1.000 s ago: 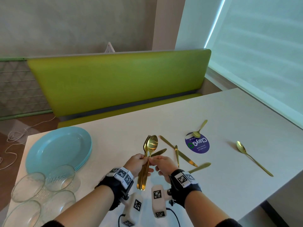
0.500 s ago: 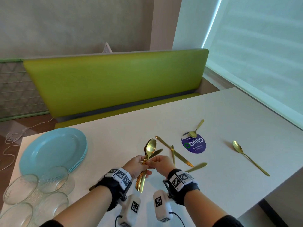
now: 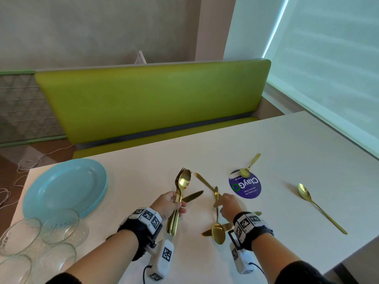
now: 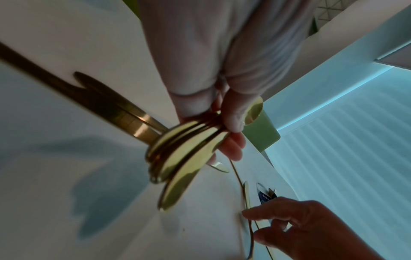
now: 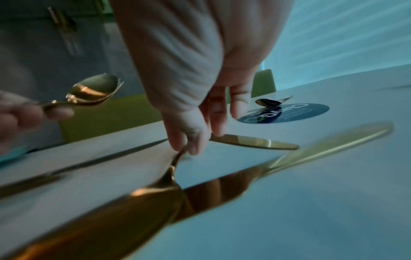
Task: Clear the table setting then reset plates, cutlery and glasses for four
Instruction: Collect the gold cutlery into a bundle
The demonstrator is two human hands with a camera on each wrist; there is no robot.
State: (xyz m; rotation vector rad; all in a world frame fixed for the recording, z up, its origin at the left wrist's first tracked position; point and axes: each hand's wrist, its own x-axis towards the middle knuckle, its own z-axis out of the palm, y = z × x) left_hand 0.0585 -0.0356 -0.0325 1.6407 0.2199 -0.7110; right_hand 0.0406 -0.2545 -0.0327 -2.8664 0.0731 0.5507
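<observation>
My left hand (image 3: 174, 203) grips a bundle of gold forks and a spoon (image 3: 181, 185) upright above the white table (image 3: 276, 144); the left wrist view shows the bundle's handle ends (image 4: 182, 154) fanned out below my fingers. My right hand (image 3: 224, 203) pinches the handle end of a gold spoon (image 3: 218, 234), (image 5: 133, 211) between thumb and finger, bowl hanging towards me, low over the table. Several gold knives (image 3: 205, 182) lie around both hands. A spoon (image 3: 246, 172) rests on a purple round sticker (image 3: 246, 186); another spoon (image 3: 320, 208) lies far right.
A stack of light blue plates (image 3: 63, 185) sits at the table's left end, with several clear glasses (image 3: 41, 236) in front of it near the edge. A green bench (image 3: 153, 99) runs behind the table. A window blind fills the right side.
Both hands were together on the bundle. My right hand has drawn away to the right and down, now pinching a single spoon; my left hand keeps the bundle.
</observation>
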